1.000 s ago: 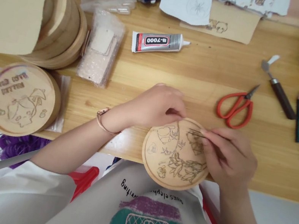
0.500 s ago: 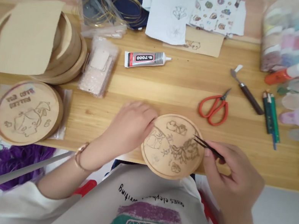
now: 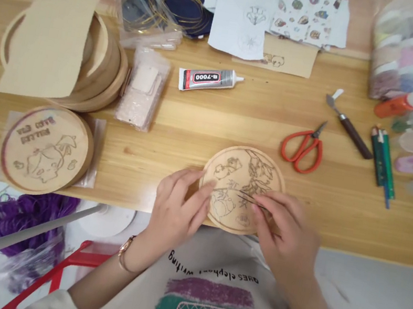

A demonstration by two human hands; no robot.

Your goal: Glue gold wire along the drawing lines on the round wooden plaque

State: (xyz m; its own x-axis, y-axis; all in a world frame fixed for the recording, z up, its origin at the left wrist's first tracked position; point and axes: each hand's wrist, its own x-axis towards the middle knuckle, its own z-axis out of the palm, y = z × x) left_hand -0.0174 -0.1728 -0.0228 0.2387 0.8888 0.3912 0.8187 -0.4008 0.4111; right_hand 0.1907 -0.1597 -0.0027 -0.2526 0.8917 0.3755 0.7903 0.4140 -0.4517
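Note:
A round wooden plaque with a raised rim and dark outlined plants and animals lies at the table's front edge. My left hand has hold of its left rim, fingers bent against the edge. Dark slim tweezers are pinched in my right hand. Their tips are over the middle of the plaque, near the leaf outlines. A thin dark curved line runs from the tweezer tips toward my left fingers; I cannot tell whether it is loose wire or part of the drawing.
Red-handled scissors lie just beyond the plaque, with a palette knife and pencils to the right. A glue tube is behind. At left are another wooden plaque, stacked wooden rounds and packaged pieces.
The plaque has turned, bringing its dense plant outline from the right to the far side. My right hand and the tweezers have moved left. My left hand has shifted nearer my body.

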